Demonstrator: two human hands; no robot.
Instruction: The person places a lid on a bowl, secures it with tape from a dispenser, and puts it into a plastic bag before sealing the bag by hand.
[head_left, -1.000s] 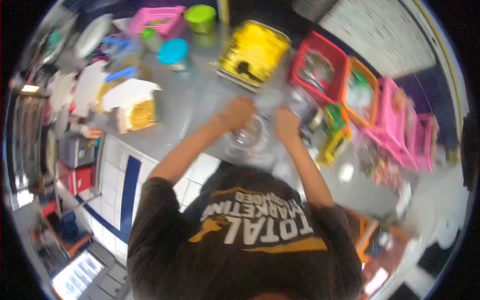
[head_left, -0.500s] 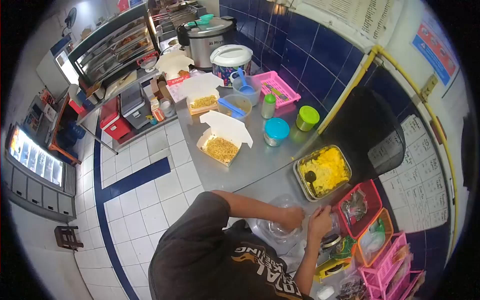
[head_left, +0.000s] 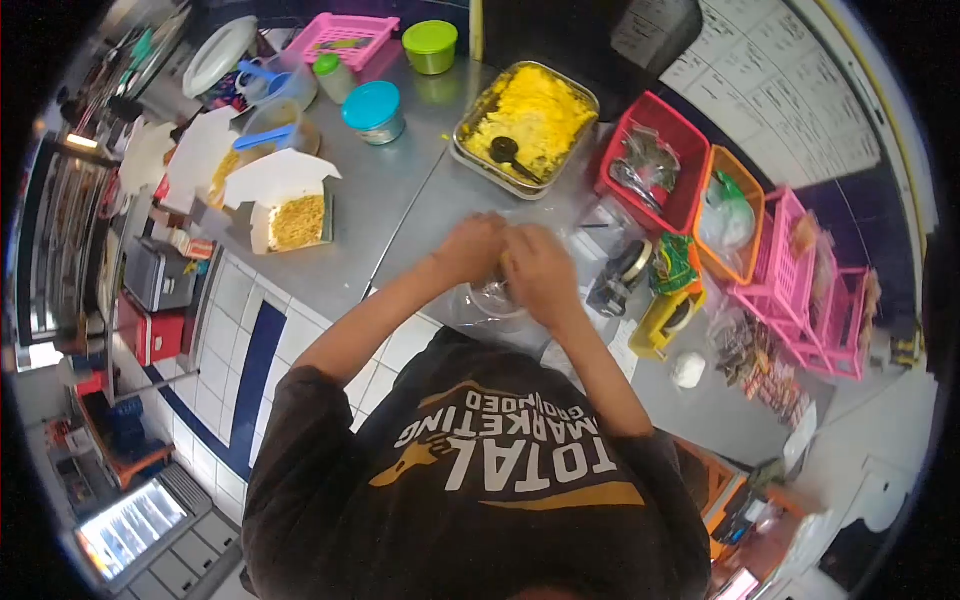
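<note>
Near the counter's front edge, my left hand (head_left: 474, 248) and my right hand (head_left: 540, 272) meet, fingers bent and pressed together. Both pinch the top of a clear plastic bag (head_left: 478, 309), which spreads out below them. A round clear shape shows through the bag between my wrists; its contents are partly hidden by my hands. Just beyond my hands is a glass dish of yellow food (head_left: 540, 115) with a black spoon (head_left: 506, 151) in it. To the left, an open paper box (head_left: 298, 222) holds crumbly brown food.
A red basket (head_left: 652, 160), an orange basket (head_left: 728, 215) and pink racks (head_left: 800, 285) line the right. A yellow tape dispenser (head_left: 668, 325) lies nearer. Blue-lidded (head_left: 372, 106) and green-lidded (head_left: 430, 48) tubs stand at the back left, beside containers with blue scoops.
The view has turned right and downward. My hands, apart before, are now together at the bag's top, and my right hand has moved in from beside the red basket.
</note>
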